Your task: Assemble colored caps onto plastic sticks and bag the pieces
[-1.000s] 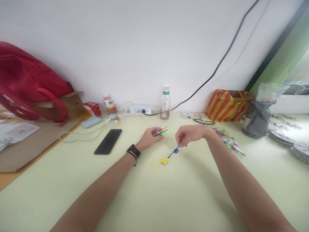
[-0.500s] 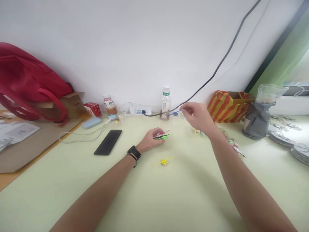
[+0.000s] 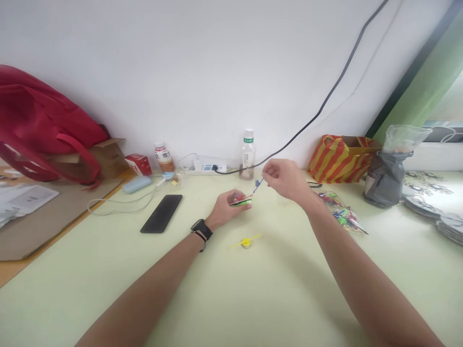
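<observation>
My left hand (image 3: pixel 224 210), a black watch on its wrist, is closed around a small bundle of thin plastic pieces (image 3: pixel 242 200) in red, green and black. Above and to its right, my right hand (image 3: pixel 284 178) pinches the upper end of a thin blue plastic stick (image 3: pixel 257 184) with a small wider part on it. The stick slants down to the left, its lower tip close to the bundle; I cannot tell whether they touch. A yellow stick-like piece with a round part (image 3: pixel 246 243) lies on the table in front of my hands.
A clear bag of colourful plastic pieces (image 3: pixel 345 217) lies beside my right forearm. A black phone (image 3: pixel 161 213) is left of my left hand. Behind stand a bottle (image 3: pixel 248 156), a power strip (image 3: pixel 206 166) with a black cable, and a striped bag (image 3: pixel 340 159).
My right hand has come down and left, bringing the blue stick from nearly level to a steep slant near the bundle. My left hand has barely moved.
</observation>
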Demonstrator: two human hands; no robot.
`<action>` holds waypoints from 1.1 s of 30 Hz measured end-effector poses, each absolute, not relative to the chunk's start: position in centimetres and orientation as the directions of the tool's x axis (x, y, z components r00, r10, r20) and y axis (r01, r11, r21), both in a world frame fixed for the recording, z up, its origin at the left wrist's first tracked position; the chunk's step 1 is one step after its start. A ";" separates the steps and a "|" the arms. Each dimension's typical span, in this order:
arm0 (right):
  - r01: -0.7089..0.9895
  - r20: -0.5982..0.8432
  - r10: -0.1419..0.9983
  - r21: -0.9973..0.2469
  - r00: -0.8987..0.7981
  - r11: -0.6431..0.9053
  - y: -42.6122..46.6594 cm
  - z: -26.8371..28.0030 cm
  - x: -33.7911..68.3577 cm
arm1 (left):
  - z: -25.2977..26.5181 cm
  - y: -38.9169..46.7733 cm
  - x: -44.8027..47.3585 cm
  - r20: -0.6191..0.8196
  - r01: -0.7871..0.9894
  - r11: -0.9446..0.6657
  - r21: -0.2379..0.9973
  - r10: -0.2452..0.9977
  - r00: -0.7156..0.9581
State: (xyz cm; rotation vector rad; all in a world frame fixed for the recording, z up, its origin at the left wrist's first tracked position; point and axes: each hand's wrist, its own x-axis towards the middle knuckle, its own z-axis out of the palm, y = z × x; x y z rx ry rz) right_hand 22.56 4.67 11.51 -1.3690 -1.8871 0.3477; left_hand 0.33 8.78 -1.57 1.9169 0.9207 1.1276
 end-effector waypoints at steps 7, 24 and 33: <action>0.768 0.380 0.893 -0.489 -0.239 0.414 5.0 10.0 21.1 | -1.9 9.0 0.5 0.376 0.193 -0.448 0.873 0.870 0.320; 0.757 0.319 0.841 -0.375 -0.437 0.536 5.1 9.8 22.2 | -1.8 8.7 0.2 0.270 0.151 -0.367 0.918 0.857 0.439; 0.810 0.202 0.867 -0.309 -0.457 0.499 4.7 9.8 22.0 | -2.0 8.8 0.3 0.268 0.136 -0.382 0.914 0.820 0.506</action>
